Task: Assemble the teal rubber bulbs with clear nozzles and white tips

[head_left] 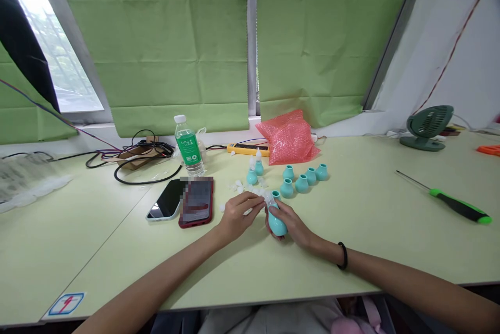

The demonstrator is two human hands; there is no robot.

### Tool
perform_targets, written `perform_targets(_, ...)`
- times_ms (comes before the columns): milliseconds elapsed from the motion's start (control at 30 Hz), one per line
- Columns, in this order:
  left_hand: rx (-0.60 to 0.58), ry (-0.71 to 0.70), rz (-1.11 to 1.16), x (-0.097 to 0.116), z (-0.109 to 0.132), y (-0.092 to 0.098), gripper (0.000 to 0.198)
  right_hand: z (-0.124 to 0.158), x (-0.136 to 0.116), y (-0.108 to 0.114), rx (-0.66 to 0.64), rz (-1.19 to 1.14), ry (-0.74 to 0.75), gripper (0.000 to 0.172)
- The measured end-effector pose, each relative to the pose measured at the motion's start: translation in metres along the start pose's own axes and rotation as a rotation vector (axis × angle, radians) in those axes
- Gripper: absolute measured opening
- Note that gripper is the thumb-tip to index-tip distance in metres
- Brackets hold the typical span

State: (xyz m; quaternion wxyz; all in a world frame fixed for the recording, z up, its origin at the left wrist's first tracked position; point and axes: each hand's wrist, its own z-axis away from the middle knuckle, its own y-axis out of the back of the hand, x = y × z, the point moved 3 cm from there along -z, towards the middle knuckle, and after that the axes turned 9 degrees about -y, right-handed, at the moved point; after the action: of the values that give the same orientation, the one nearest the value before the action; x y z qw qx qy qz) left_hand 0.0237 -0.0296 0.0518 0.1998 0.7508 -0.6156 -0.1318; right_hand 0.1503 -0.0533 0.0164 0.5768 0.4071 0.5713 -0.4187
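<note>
Left hand (237,215): half curled, thumb and fingertips drawn together on a clear tip (270,199). Right hand (296,226): closed around a blue bottle (277,226), held tilted above the table (371,240), clear tip at its neck; cannot tell whether fully seated. Black band (342,256) on right wrist.

Across the table, left to right: bundled black cables (133,182); two phones (196,201) side by side, nearest the left forearm; water bottle (188,147), upright, just behind phones; white pieces (239,186), scattered beyond left hand; yellow strip (238,149), near the wall; two tipped bottles (252,177), upright, beside the pieces; pink bubble wrap (291,138), crumpled; open bottles (302,184), upright, grouped beyond right hand; green fan (427,123); screwdriver (461,206), lying flat, shaft pointing away.
</note>
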Motion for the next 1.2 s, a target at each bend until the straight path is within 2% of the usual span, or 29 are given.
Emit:
perform_targets(167,-0.017,-0.175,-0.119,0.001,0.005,-0.003,0.01,0.001,0.0,-0.001,0.007,0.017,-0.013,0.024)
perform_targets(300,-0.024,-0.177,-0.142,0.003,0.005,-0.005,0.009,0.002,0.001,-0.001,0.017,0.044,-0.026,0.025)
perform_targets(400,-0.031,-0.084,-0.059,0.002,0.003,-0.005,0.009,0.001,0.002,0.001,0.028,0.067,-0.031,0.025)
perform_targets(667,-0.159,0.253,0.146,0.001,-0.005,-0.002,0.014,-0.001,0.002,0.004,0.031,0.127,-0.013,0.023)
perform_targets(767,-0.133,0.401,0.227,0.0,-0.004,-0.002,0.014,0.001,0.0,0.003,0.036,0.127,-0.002,0.025)
perform_targets(967,0.018,0.768,0.521,-0.009,0.002,-0.005,0.021,0.004,-0.003,0.001,0.053,0.16,0.058,0.023)
perform_targets(1067,0.033,0.847,0.62,-0.013,0.004,-0.007,0.021,0.004,-0.005,0.002,0.058,0.2,0.072,0.022)
perform_targets(1200,0.026,0.855,0.737,-0.014,0.002,-0.009,0.016,0.005,-0.006,0.003,0.035,0.234,0.092,0.022)
